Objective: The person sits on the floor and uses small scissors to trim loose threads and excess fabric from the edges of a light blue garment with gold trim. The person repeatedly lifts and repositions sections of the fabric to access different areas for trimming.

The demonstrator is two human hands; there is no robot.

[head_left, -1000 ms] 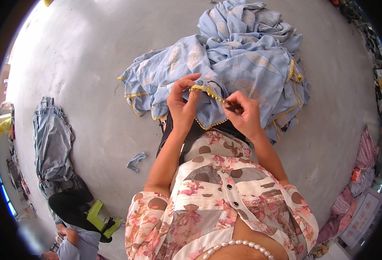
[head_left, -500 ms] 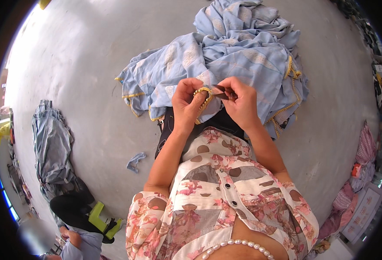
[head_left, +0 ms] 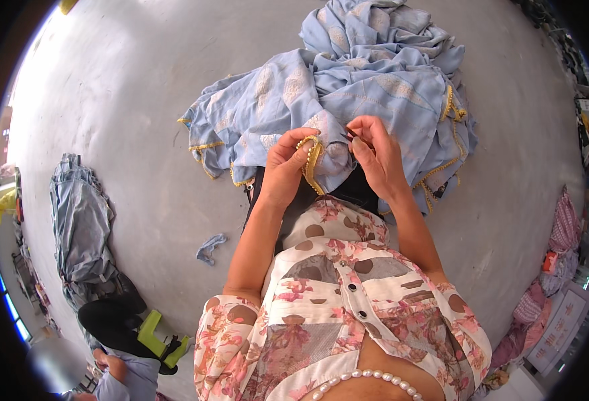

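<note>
Since half a second ago both hands have drawn slightly closer over the lap, and the yellow beaded trim (head_left: 312, 160) now stands up in a short loop between them instead of lying flatter along the cloth edge. Left hand (head_left: 286, 168): fingers curled, thumb and forefinger pinched narrow on the trim, holding it and the cloth edge taut. Right hand (head_left: 377, 155): fingertips (head_left: 356, 131) bunched tight together just above the fold, nearly touching the left hand's side of the cloth; whether they hold a needle or thread is too small to tell. Work piece: light blue patterned fabric (head_left: 348, 93), heaped on the grey floor (head_left: 134, 100) ahead of the knees and drawn back onto the lap, where the hands meet it. Progress, as a judgement: yellow edging already shows along several hems, at the left corner and down the right side, so a good part of the border looks trimmed; the section in hand is mid-way, and how much hidden edge remains in the heap cannot be read. Outward: a small blue scrap (head_left: 210, 246) lies on the floor to the left of the forearm, well apart; farther left a grey-blue garment pile (head_left: 80, 227); another person's sleeve shows at the lower left rim.
</note>
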